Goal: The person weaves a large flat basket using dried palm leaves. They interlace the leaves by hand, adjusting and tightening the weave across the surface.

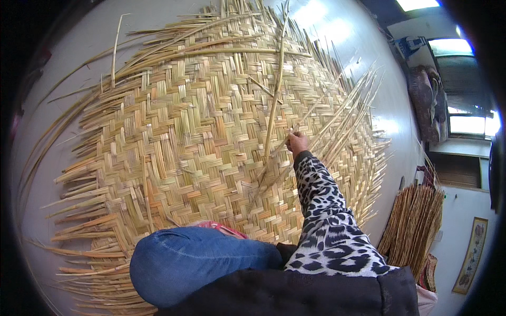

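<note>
Spreading flat over the floor (68,79), the mat (179,131) lies before me, presumably grounded for its breadth: split, straw-coloured reed in a stepped weave, ragged at the left edge. My left grip is out of view. A long, stiff stem (276,89) runs over the weave. My right grip (298,141) is clamped on a thin strip (312,109), likely for precision. Farther right, dry brown stalks (414,224) stand bundled.

The sleeve (332,226) is white and pale grey with big black spots, like a leopard's coat. It ends in a dark cuff (302,156) by the bare right hand (297,142). A plain black top (295,295) goes over the body. The blue jeans (184,263) have a stitched seam line and look a bit faded.
</note>
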A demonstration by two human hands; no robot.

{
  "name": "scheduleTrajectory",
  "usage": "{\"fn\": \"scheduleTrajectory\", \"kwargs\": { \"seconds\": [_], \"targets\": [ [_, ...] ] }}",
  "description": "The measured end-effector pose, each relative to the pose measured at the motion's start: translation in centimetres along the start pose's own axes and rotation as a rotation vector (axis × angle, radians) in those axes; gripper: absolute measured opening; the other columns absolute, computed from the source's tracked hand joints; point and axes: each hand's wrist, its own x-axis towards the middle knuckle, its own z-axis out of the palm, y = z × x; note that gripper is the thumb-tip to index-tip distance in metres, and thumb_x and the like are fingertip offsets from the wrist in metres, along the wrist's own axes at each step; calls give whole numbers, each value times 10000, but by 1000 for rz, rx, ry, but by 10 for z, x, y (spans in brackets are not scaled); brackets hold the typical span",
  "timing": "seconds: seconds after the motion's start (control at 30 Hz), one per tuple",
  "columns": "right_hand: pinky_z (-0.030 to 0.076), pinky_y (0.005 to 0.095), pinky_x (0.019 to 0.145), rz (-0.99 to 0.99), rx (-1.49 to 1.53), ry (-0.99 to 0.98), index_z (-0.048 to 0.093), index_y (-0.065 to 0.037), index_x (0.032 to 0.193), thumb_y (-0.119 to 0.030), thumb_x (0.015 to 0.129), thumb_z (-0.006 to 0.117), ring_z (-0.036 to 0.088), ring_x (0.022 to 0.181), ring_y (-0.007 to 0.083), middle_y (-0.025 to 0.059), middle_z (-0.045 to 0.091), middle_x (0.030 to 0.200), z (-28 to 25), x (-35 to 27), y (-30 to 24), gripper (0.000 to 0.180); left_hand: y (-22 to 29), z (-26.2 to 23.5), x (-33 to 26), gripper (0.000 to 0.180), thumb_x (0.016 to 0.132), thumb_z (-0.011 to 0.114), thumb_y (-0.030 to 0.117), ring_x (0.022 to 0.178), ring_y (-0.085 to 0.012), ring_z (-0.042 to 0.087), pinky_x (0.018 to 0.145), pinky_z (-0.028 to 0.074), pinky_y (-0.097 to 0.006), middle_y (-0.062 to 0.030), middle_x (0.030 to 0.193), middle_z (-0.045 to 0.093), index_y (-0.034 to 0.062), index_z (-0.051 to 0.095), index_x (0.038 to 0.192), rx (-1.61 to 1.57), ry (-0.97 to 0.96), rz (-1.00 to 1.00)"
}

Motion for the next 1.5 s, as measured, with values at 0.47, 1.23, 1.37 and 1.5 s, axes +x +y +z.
{"fn": "scheduleTrajectory", "kwargs": {
  "seconds": [0.47,1.23,1.37,1.5],
  "targets": [
    [538,418,695,-96,-962,356,682,48,809,-271,781,684,675,776,351,221,679,808,-59,3,47,319,0,-3,-1,355,838,652,282,986,-381,598,863,483,-442,-171,1049,630,65,603,1115,38,10,-22],
    [496,306,427,27,163,450,588,7,944,-239,965,483,591,495,185,86,610,701,-61,8,46,268,4,5,-6,350,842,649,281,981,-384,594,858,480,-444,-177,1036,626,57,597,1106,28,14,-42],
    [518,317,522,18,102,431,628,27,947,-250,942,513,627,583,201,106,635,732,-67,21,70,300,2,6,-7,350,843,648,281,980,-385,594,858,480,-444,-178,1033,626,55,596,1104,29,11,-48],
    [518,338,688,-6,-128,566,665,51,968,-247,873,586,655,734,210,138,687,825,-75,36,79,323,2,6,-6,349,843,648,281,979,-385,593,857,479,-444,-179,1031,625,54,595,1103,29,11,-50]
  ]
}}
